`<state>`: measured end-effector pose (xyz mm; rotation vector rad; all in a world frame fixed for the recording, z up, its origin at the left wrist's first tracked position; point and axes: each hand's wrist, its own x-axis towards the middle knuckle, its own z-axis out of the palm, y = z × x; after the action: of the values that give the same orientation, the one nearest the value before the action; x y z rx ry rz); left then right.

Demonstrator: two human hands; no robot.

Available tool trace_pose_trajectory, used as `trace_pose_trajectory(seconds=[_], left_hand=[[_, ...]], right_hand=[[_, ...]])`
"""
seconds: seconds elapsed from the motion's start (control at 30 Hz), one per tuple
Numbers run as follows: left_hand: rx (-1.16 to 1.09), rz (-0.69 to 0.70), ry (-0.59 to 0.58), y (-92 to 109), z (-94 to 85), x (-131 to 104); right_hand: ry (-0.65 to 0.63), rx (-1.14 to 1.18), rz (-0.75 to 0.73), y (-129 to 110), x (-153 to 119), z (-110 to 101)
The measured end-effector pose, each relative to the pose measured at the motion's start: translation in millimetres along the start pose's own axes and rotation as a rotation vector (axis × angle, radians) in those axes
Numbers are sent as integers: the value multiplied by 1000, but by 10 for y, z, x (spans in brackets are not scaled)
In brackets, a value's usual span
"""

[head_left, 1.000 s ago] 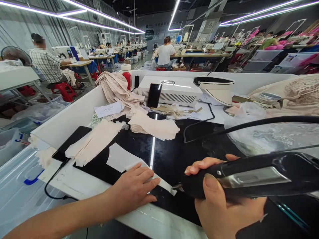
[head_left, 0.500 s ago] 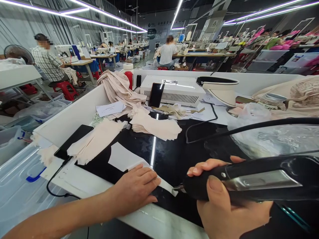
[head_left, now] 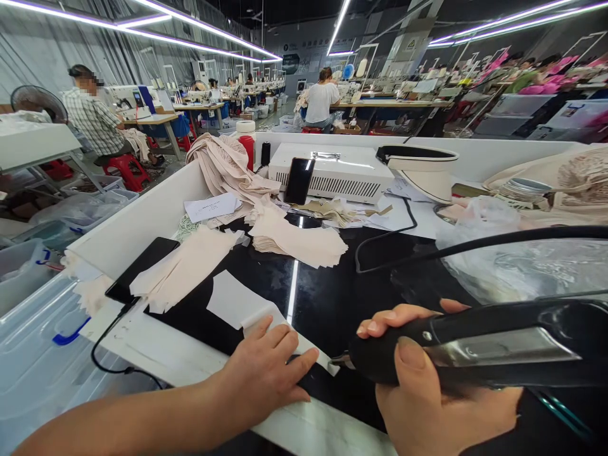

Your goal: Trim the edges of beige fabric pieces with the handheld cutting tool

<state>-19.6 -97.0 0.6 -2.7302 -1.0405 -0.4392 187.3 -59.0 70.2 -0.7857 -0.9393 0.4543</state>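
Observation:
A curved white strip of material (head_left: 232, 299) lies on the glossy black work surface (head_left: 327, 297). Flat on the strip's near half rests my left hand (head_left: 266, 367), its fingers spread. One edge of the strip looks folded over beside those fingers. My right hand (head_left: 427, 399) is wrapped round a thick black handheld tool (head_left: 503, 348) with a silver side panel. The tool's small metal tip touches the narrow right end of the strip. Beyond my left hand sit a stack of cream fabric pieces (head_left: 299, 240) and a fanned pile of cream pieces (head_left: 187, 266).
A black cable (head_left: 522, 239) arcs above the tool. Clear plastic bags (head_left: 522, 266) lie at right. Toward the back stand a white vented box (head_left: 332, 171), a leaning phone (head_left: 299, 180) and a visor (head_left: 422, 171). Another phone (head_left: 142, 269) lies left. Several people sit at sewing machines beyond.
My left hand has shifted slightly and spread its fingers, the index finger now reaching right along the strip. The tool and my right hand have stayed nearly in place.

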Motion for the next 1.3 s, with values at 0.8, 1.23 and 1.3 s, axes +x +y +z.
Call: trace_pose_trajectory(seconds=[0.8, 1.23, 1.3], left_hand=[[136, -13, 81, 197, 202, -27], [106, -13, 84, 197, 211, -41], [96, -9, 82, 189, 204, -43]], right_hand=[[-34, 131, 81, 104, 94, 259], [-45, 141, 68, 120, 92, 289], [-60, 163, 59, 133, 100, 310]])
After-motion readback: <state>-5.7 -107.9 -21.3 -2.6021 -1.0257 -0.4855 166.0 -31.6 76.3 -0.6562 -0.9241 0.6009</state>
